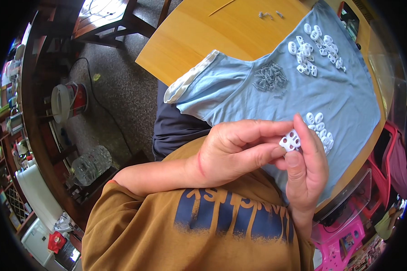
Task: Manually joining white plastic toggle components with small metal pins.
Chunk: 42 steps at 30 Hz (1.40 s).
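Observation:
A small white plastic cord lock (pixel 290 141) with several round holes is held above the blue cloth. My left hand (pixel 239 147) pinches it from the left between thumb and index finger. From the other side, the thumb and fingers of my right hand (pixel 308 165) close around its right edge. Just beyond my right fingers lies a group of white plastic pieces (pixel 320 127), partly hidden by that hand. Farther off, a pile of small metal springs (pixel 270 77) rests on the cloth. Two more clusters of white pieces (pixel 304 55) (pixel 331 49) lie at the far right.
The light blue cloth (pixel 230 86), a garment, covers much of the yellow wooden table (pixel 190 36). A few small metal bits (pixel 266 16) and a thin stick (pixel 221 7) lie at its far side. A phone (pixel 349 20) sits far right. A white bucket (pixel 63 103) stands on the floor.

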Available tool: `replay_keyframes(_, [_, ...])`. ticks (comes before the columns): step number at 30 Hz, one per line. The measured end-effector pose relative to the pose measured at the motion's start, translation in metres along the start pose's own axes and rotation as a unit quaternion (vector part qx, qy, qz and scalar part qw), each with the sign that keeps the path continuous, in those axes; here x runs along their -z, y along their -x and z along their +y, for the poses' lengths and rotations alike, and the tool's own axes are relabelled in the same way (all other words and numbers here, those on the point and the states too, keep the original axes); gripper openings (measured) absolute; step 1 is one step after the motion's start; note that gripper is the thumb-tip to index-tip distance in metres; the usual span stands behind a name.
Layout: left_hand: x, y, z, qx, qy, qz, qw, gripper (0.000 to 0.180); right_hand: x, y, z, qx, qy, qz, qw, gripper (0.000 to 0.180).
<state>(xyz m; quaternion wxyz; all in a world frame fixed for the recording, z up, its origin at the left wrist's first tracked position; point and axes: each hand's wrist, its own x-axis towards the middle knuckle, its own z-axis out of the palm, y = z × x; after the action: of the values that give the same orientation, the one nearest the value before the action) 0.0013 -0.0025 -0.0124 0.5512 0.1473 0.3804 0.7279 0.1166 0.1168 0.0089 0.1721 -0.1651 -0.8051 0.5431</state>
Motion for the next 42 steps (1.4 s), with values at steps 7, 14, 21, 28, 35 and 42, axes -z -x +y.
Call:
replay_keyframes(7, [0.005, 0.001, 0.001, -0.003, -0.041, -0.023, 0.999, 0.033, 0.002, -0.002, 0.003, 0.04, 0.031, -0.01, 0.999, 0.04])
replay_keyframes(14, [0.007, 0.002, -0.005, -0.026, -0.042, -0.043, 0.998, 0.033, 0.002, -0.001, 0.001, 0.031, 0.049, -0.006, 0.998, 0.035])
replay_keyframes(21, [0.001, 0.001, -0.011, -0.083, -0.094, 0.01, 0.992, 0.023, -0.006, -0.001, 0.009, 0.103, 0.1, 0.042, 0.989, 0.029])
replay_keyframes(28, [0.0, 0.002, -0.014, -0.113, -0.165, 0.04, 0.979, 0.014, -0.01, 0.003, 0.011, 0.08, 0.072, 0.049, 0.993, 0.024])
replay_keyframes(35, [-0.004, 0.0, -0.009, -0.061, -0.132, 0.035, 0.989, 0.018, -0.008, 0.0, 0.02, 0.159, 0.11, 0.071, 0.979, 0.026])
replay_keyframes(42, [-0.005, -0.003, -0.003, -0.018, -0.066, 0.026, 0.997, 0.023, -0.005, -0.003, 0.018, 0.138, 0.084, 0.061, 0.985, 0.031])
